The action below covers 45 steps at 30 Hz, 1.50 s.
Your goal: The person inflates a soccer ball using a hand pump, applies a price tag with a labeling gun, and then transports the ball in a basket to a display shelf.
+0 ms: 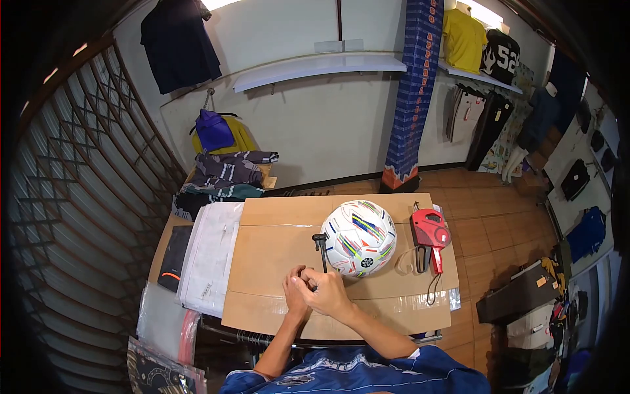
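Observation:
My left hand (296, 293) and my right hand (327, 293) are together over the front part of the cardboard sheet (269, 256). Fingers on both are curled in, and the right overlaps part of the left. I cannot tell what they hold between them. A thin black tool (321, 244) with a short crosswise head stands out past my right hand, its lower end meeting the knuckles. Just right of this tool rests a white football (360, 238) with coloured streaks. Farther right lies a red label gun (430, 230) with a black lever.
White plastic packages (211, 256) are stacked left of the cardboard, with a dark flat package (174, 253) beyond. Folded clothes (223, 174) pile at the back left. A beige loop (405, 264) lies beside the label gun. A metal folding gate (85, 197) stands left; clothing displays (577, 230) line the right.

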{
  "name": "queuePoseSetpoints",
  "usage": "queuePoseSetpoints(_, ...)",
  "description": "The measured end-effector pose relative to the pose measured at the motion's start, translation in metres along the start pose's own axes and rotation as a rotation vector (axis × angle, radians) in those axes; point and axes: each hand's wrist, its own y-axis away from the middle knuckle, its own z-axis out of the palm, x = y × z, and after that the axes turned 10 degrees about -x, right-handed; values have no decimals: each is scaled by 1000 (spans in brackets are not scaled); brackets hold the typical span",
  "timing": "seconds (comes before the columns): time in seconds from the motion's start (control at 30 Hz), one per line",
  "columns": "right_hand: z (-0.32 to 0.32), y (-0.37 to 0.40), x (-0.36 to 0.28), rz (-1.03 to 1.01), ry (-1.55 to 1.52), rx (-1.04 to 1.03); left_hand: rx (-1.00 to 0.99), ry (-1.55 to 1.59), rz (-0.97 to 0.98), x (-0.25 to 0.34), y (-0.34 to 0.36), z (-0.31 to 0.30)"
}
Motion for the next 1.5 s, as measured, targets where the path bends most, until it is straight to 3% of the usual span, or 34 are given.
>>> queuePoseSetpoints(0.13,14,3,10,18,24,-16,-20,-32,66,-18,-1,-2)
queuePoseSetpoints(0.23,10,4,-3,17,0,-19,13,364,48,-8,3,5)
queuePoseSetpoints(0.3,6,3,-10,53,52,-82,26,242,66,3,3,2)
queuePoseSetpoints(0.4,-20,1,-42,-36,-33,-45,1,-467,122,14,-1,-7)
queuePoseSetpoints(0.57,-76,11,-101,-115,-108,-82,-43,-698,120,27,-2,-7)
queuePoseSetpoints(0.7,-60,5,-81,-76,-205,-76,-5,-719,126,17,0,-7)
queuePoseSetpoints(0.83,-34,-1,-45,-23,-54,-86,13,-706,126,-7,0,-6)
queuePoseSetpoints(0.9,-25,-1,-35,-35,-39,-84,24,-392,85,-17,-2,0)
queuePoseSetpoints(0.93,-19,0,-28,-45,-46,-65,24,-82,38,-19,-1,3)
queuePoseSetpoints(1.0,-8,0,-14,-66,-61,-24,25,132,3,-21,1,4)
queuePoseSetpoints(1.17,8,4,11,-41,-37,21,10,-419,33,2,-1,-3)
queuePoseSetpoints(1.33,-2,6,-11,-6,-78,-30,-15,93,-7,-19,-1,4)
queuePoseSetpoints(1.4,-12,5,-18,-13,-48,-74,-49,-70,9,-19,-6,-1)
queuePoseSetpoints(1.47,-40,6,-55,-43,-94,-83,-87,-594,51,25,-4,-6)
queuePoseSetpoints(1.5,-55,8,-74,-56,-117,-88,-47,-630,94,31,-3,-5)
